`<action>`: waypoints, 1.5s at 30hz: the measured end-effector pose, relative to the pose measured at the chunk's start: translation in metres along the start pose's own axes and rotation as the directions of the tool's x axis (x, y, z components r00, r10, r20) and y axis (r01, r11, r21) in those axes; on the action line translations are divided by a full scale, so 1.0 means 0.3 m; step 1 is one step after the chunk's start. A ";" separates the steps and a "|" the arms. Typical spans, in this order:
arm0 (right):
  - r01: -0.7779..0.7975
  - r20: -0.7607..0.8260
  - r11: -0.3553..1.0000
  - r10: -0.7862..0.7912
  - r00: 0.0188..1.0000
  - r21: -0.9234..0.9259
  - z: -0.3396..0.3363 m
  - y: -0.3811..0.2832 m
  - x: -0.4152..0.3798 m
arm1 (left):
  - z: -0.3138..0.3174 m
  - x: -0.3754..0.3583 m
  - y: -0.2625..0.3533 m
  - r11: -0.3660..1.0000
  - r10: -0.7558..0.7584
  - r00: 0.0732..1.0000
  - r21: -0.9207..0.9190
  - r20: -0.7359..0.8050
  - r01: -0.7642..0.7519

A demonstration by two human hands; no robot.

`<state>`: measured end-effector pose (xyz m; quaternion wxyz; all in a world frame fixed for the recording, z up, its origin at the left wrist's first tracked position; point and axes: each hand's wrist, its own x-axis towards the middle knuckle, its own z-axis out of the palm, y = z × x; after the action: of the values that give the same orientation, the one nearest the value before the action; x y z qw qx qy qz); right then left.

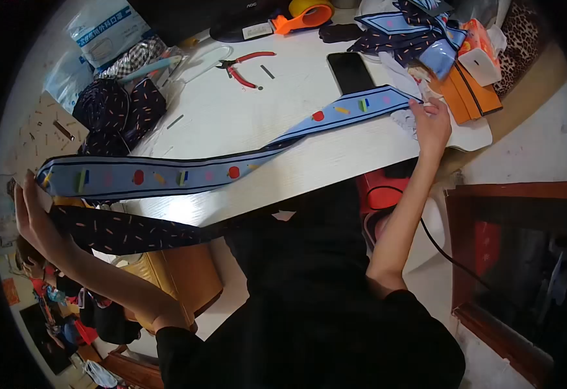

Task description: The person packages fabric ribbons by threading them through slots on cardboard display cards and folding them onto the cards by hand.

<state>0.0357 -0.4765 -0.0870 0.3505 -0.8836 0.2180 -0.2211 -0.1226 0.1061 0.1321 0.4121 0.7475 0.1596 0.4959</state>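
Note:
A long narrow scarf (189, 176), light blue with dark edging and printed apples, pencils and books, stretches across the front of the desk between my hands. At the right, my right hand (434, 123) pinches its pointed end. My left hand (35, 211) is at the far left with the scarf's other stretch looped at its fingers, and the grip there is partly hidden. From that side a dark length with small dashes hangs back below the desk edge. The scarf twists near its middle. Close to my right hand, a black phone (351, 72) lies on the desk.
Red-handled pliers (243, 68) lie on the white desk (231, 117). Folded dark fabric (118, 107) and plastic packages (108, 35) stand at the left. More scarves (403, 29), a tissue pack (480, 55) and an orange box (465, 94) crowd the right. Another person (34, 262) is at lower left.

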 end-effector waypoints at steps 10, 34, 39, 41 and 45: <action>0.297 -0.284 0.955 -0.289 0.914 -0.013 0.057 0.077 0.087 | 0.057 -0.072 0.017 0.997 -0.055 0.995 -0.058 0.079 0.060; -0.203 0.228 -0.126 0.236 0.945 0.971 0.004 0.040 0.342 | 0.069 -0.056 -0.229 0.979 -0.118 0.990 -0.155 0.073 0.128; -0.162 0.184 -0.139 0.164 0.969 0.977 -0.088 -0.145 0.194 | 0.083 -0.055 -0.255 0.979 -0.135 0.987 -0.143 0.089 0.146; -0.164 0.174 -0.136 0.068 0.982 0.977 -0.123 -0.230 0.137 | 0.086 -0.057 -0.264 0.982 -0.132 0.986 -0.126 0.098 0.144; -0.063 0.038 -0.116 -0.202 0.979 0.991 -0.154 -0.231 0.178 | 0.086 -0.064 -0.291 0.987 -0.126 0.984 -0.087 0.125 0.138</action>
<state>0.0698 -0.4839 0.0056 0.8971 -0.3519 -0.0989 -0.2481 -0.0940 0.1349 0.0483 0.4882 0.7430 0.1600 0.4291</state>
